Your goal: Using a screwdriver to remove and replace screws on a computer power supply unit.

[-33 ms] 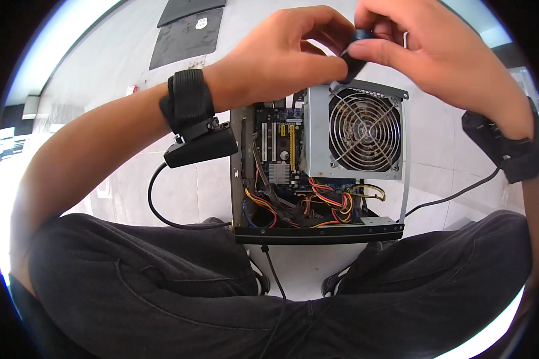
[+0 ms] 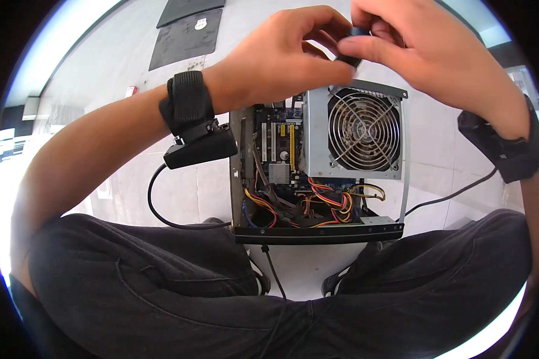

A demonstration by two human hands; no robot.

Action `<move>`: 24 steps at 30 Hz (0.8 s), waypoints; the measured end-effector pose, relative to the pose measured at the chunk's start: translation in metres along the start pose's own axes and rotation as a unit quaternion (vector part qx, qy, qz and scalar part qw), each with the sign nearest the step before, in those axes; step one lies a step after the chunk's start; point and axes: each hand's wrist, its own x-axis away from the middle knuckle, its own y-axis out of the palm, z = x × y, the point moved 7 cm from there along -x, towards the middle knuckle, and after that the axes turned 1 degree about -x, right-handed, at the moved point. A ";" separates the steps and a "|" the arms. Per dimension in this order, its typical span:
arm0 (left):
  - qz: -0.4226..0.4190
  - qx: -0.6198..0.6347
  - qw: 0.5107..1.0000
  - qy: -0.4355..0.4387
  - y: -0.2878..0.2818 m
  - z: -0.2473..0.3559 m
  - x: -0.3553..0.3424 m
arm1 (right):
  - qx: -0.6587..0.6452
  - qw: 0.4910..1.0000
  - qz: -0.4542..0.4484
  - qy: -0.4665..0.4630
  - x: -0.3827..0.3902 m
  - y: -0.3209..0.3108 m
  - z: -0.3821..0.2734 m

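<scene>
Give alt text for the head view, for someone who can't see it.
A left hand and right hand meet around a small dark object, near the far edge of an open computer case holding a round fan and coloured wires.

Black, blue-topped object (image 2: 348, 60) between fingers (image 2: 374, 50)

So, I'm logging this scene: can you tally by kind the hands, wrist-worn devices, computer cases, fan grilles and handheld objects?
Bare hands, left hand and right hand: 2
Black wrist-strapped devices: 2
Open metal computer case: 1
Round silver wire fan grille: 1
Small black handheld object with a blue end: 1
Total: 7
</scene>
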 end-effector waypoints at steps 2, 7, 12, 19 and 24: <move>0.005 0.043 0.999 0.014 0.003 0.002 0.000 | 0.136 0.987 0.011 -0.086 -0.011 0.003 -0.009; 0.054 0.007 0.998 0.011 0.006 -0.003 -0.001 | 0.022 0.985 -0.167 -0.041 -0.007 -0.005 -0.008; -0.023 0.159 0.987 0.018 0.011 -0.006 -0.003 | -0.060 0.992 -0.051 0.101 -0.005 -0.016 -0.007; -0.064 0.117 0.991 -0.010 0.007 -0.003 0.001 | 0.075 0.997 -0.014 -0.013 0.002 -0.012 -0.025; -0.036 0.115 0.992 0.042 0.017 -0.006 -0.003 | 0.082 0.996 -0.036 0.002 -0.001 -0.005 -0.013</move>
